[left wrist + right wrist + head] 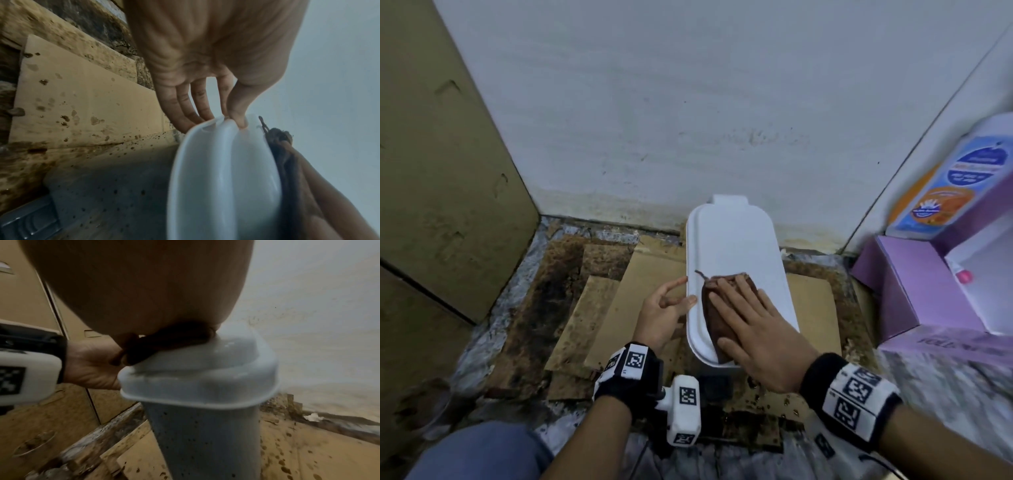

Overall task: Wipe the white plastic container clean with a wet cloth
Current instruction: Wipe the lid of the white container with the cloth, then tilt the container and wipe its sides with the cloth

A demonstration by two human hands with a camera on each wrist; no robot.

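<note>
A tall white plastic container (736, 246) with its lid on stands on stained cardboard near the wall. A wet brown cloth (709, 310) lies on the near end of the lid. My right hand (743, 315) lies flat on the cloth, fingers straight, pressing it down. My left hand (685, 291) pinches the lid's left rim. The left wrist view shows the thumb on top of the container (222, 178) rim, fingers beneath, and the cloth (277, 146) at the right. In the right wrist view the cloth (164, 340) is squeezed between palm and container (197, 374).
A large cardboard box (441, 171) walls off the left. At the right stand a purple box (921, 284) and a bottle (955, 181) with a blue and orange label. Wet, spotted cardboard sheets (602, 308) cover the floor. The white wall (722, 102) is close behind.
</note>
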